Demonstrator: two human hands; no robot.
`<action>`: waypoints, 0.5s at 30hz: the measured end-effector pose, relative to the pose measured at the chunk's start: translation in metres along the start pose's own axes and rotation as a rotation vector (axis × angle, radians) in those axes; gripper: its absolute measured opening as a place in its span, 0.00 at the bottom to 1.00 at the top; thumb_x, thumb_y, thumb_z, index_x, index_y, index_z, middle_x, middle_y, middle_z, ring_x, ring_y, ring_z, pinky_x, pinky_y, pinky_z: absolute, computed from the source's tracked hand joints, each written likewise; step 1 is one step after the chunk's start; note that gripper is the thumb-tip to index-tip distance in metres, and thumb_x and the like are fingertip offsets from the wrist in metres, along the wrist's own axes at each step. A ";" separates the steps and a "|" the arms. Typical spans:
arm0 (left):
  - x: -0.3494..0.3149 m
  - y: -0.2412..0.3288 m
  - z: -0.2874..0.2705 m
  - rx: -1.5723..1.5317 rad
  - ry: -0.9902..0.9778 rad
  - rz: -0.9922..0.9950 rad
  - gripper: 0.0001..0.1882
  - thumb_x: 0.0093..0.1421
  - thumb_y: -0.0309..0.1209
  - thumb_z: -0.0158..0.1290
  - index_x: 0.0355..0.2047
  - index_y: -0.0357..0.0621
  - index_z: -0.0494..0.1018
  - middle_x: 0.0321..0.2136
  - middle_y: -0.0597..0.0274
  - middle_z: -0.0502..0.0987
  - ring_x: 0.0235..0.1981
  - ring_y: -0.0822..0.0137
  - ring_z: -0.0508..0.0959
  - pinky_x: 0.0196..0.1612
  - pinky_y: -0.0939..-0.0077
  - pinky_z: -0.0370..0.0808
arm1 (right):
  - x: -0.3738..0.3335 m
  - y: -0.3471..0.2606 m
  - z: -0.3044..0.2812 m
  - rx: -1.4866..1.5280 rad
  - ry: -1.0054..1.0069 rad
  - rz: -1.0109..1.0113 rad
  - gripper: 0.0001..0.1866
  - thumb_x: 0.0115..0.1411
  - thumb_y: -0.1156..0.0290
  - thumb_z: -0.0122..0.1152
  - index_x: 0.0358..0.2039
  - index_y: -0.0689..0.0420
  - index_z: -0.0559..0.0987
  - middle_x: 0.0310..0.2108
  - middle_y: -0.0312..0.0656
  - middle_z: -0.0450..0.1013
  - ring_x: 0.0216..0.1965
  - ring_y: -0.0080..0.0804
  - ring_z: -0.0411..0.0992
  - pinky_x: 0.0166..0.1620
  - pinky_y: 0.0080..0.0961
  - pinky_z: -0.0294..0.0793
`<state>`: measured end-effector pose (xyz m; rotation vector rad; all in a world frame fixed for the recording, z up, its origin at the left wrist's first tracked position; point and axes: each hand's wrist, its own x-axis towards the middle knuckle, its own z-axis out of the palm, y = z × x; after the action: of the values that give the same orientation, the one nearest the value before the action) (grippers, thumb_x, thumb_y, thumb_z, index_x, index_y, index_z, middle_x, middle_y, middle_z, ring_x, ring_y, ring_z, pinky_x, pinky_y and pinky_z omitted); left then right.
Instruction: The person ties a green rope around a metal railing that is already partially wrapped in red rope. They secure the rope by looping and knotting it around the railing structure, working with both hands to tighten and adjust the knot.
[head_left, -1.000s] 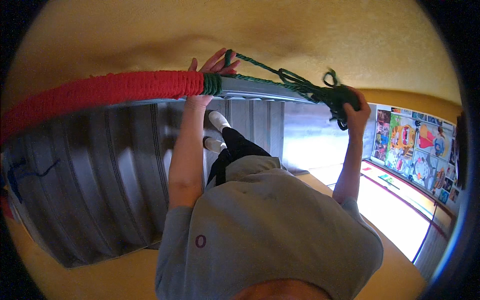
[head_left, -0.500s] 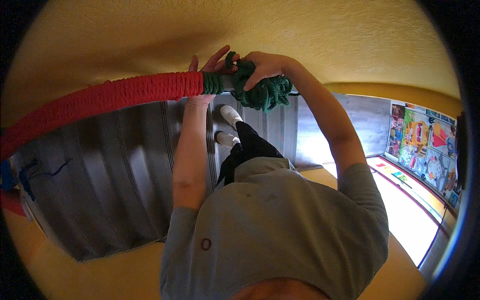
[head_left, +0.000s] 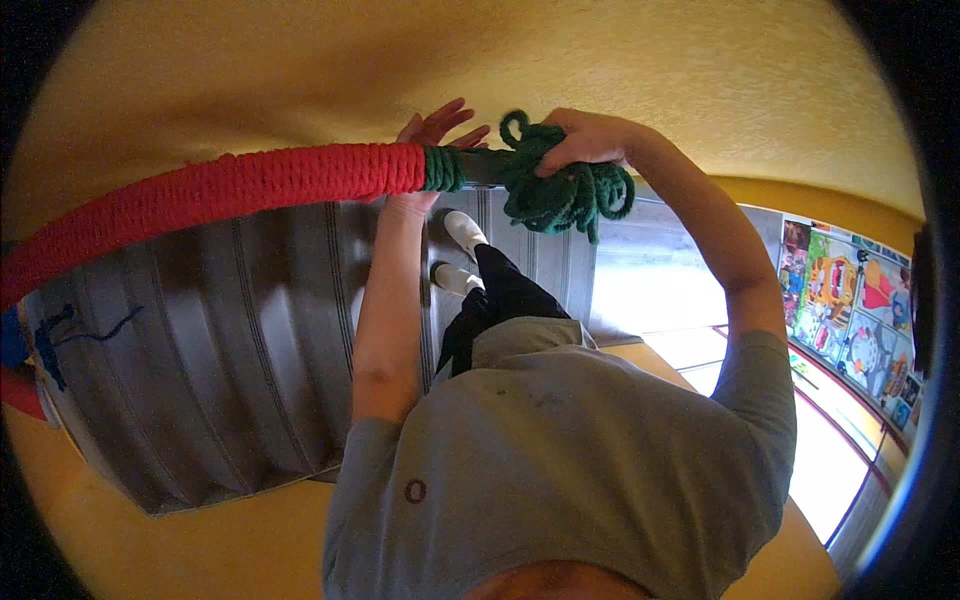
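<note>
A handrail (head_left: 484,168) crosses the upper part of the head view, its left stretch wound closely in red cord (head_left: 230,185). Several turns of green cord (head_left: 443,169) sit directly beside the red, followed by a short bare length of rail. My left hand (head_left: 437,124) reaches behind the rail at the green turns; its fingers show above, stretched out and apart. To the right, my right hand (head_left: 595,137) grips a loose, looped bundle of green cord (head_left: 565,200) in front of the rail. One small loop stands up from the bundle. The left palm is hidden behind the rail.
A yellow textured wall (head_left: 620,60) runs along the far side of the rail. Dark stair steps (head_left: 200,370) lie below, with blue cord (head_left: 62,340) at their left. My white shoes (head_left: 463,232) stand below the rail. Colourful pictures (head_left: 850,310) and a bright window are at the right.
My right hand has moved right with the green bundle, showing more bare rail between bundle and turns. My left hand stays by the turns, its fingers no longer near the bundle.
</note>
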<state>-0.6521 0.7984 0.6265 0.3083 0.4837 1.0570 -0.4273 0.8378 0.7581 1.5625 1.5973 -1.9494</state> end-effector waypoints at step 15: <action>-0.077 -0.052 0.039 0.611 0.613 0.444 0.30 0.43 0.19 0.61 0.46 0.39 0.62 0.41 0.58 0.71 0.39 0.69 0.73 0.44 0.76 0.69 | 0.025 0.032 0.035 1.064 0.156 -0.427 0.16 0.47 0.70 0.60 0.37 0.62 0.73 0.33 0.43 0.73 0.34 0.32 0.73 0.43 0.27 0.73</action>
<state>-0.6239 0.7056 0.6539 0.6546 1.3439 1.4220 -0.4372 0.8084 0.7143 1.7650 0.9672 -3.3202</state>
